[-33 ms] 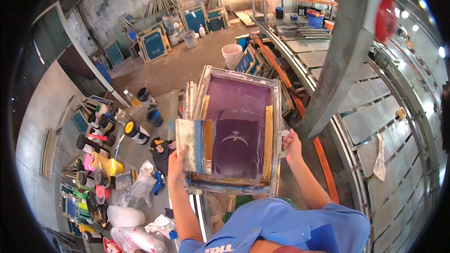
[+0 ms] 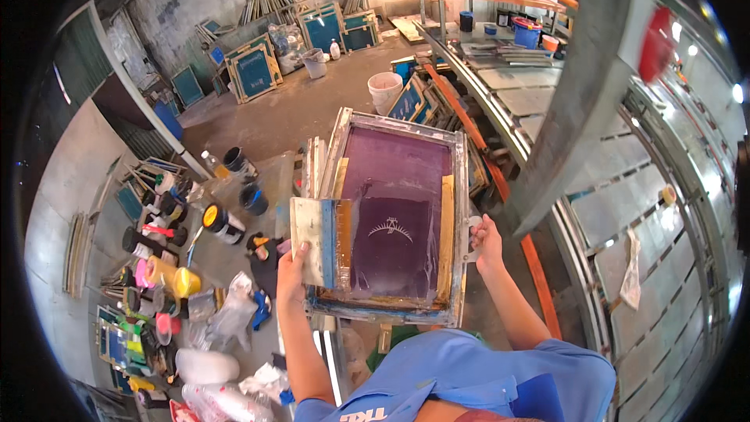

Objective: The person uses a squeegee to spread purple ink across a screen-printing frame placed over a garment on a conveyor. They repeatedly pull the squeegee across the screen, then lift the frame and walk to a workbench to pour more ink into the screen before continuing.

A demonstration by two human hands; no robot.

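Note:
A framed printing screen (image 2: 398,160) with purple mesh lies in front of me, a small pale crescent-like design in its darker lower area. My left hand (image 2: 292,272) grips a squeegee (image 2: 311,238) with a pale flat handle and a blue strip, thumb on top. The squeegee stands over the left part of the screen; whether its edge touches the mesh is hard to tell. At the screen's right side my right hand (image 2: 486,244) is closed, its fingers by a small whitish piece (image 2: 474,222) near the frame edge. What it grips is mostly hidden.
A steel pillar (image 2: 582,101) rises at my right, beside long tables of grey panels (image 2: 625,219). Tubs, bottles and a yellow container (image 2: 187,282) crowd the left. Ahead stand a white bucket (image 2: 384,92) and leaning screens (image 2: 254,70). An orange rail (image 2: 541,285) runs along the right.
The surroundings have shifted slightly: the pillar appears farther right and the tubs at left a little lower or farther left. Hands, squeegee and screen keep nearly the same places.

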